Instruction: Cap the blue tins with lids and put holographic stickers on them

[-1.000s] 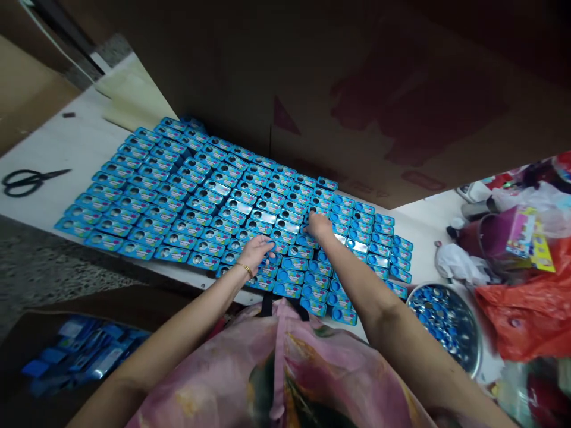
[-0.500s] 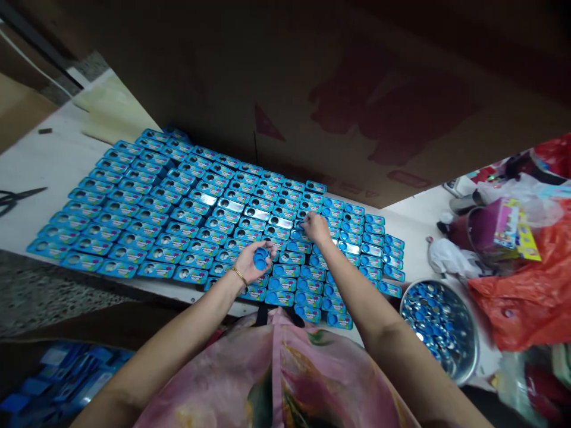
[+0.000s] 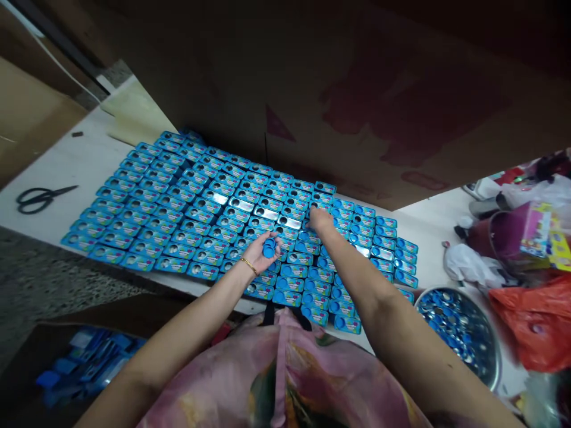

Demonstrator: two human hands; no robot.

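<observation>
Rows of small blue tins (image 3: pixel 207 244) with printed labels cover the table. Each has a round spot at one end; many of those spots look dark or silvery, while others toward the right and front are solid blue. My left hand (image 3: pixel 260 252), palm up with a bracelet at the wrist, holds several round blue discs (image 3: pixel 269 247) in its curled fingers. Further right, my right hand (image 3: pixel 320 221) reaches down onto a tin in the middle rows. Its fingers are pinched together, and whatever lies between them is hidden.
Black scissors (image 3: pixel 42 198) lie at the table's left. A large cardboard box (image 3: pixel 214 71) walls off the back. At right stand a metal bowl (image 3: pixel 489 351) of blue and silver discs and an orange plastic bag (image 3: pixel 530 324). An open carton (image 3: pixel 40 345) holding blue pieces sits below left.
The whole view has shifted, bringing the table and scissors further right in the picture. My right hand has moved slightly among the tins. My left hand keeps the blue discs.
</observation>
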